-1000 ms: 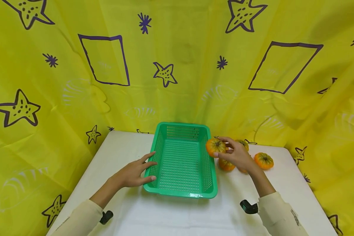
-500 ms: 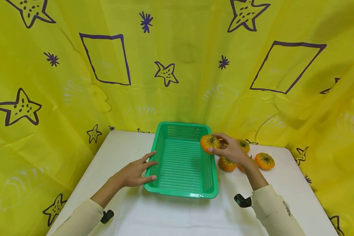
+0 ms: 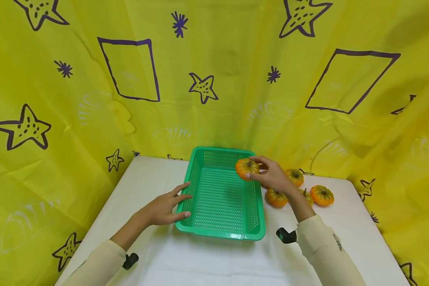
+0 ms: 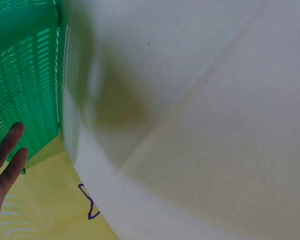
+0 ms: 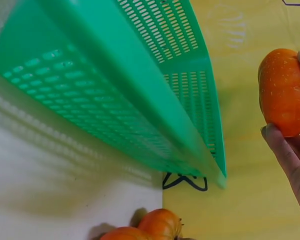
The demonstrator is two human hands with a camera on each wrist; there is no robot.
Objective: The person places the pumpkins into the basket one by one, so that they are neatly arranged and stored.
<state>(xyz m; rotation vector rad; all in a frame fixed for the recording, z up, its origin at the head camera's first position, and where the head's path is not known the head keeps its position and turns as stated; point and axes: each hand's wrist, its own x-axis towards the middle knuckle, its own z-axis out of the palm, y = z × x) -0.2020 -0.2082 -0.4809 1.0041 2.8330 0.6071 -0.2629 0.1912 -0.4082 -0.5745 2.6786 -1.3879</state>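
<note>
A green plastic basket (image 3: 219, 235) with slotted sides stands in the middle of the white table, with nothing in it. My right hand (image 3: 271, 174) grips a small orange pumpkin (image 3: 246, 169) over the basket's far right part. In the right wrist view the pumpkin (image 5: 284, 92) is held between thumb and fingers, higher than the basket rim (image 5: 140, 75). On the basket's left rim rest the spread fingers of my left hand (image 3: 166, 207); in the left wrist view two fingers of that hand (image 4: 9, 157) show by the slotted wall (image 4: 25, 95).
Right of the basket, several more small pumpkins lie on the table, among them a near one (image 3: 277, 198), a far one (image 3: 294, 177) and a rightmost one (image 3: 322, 196). A yellow curtain (image 3: 228, 115) with drawn stars surrounds the table (image 3: 153, 174) behind and at the sides.
My right hand has carried the pumpkin left and slightly up, from beside the basket's right rim to over its inside. The left hand stays on the left rim.
</note>
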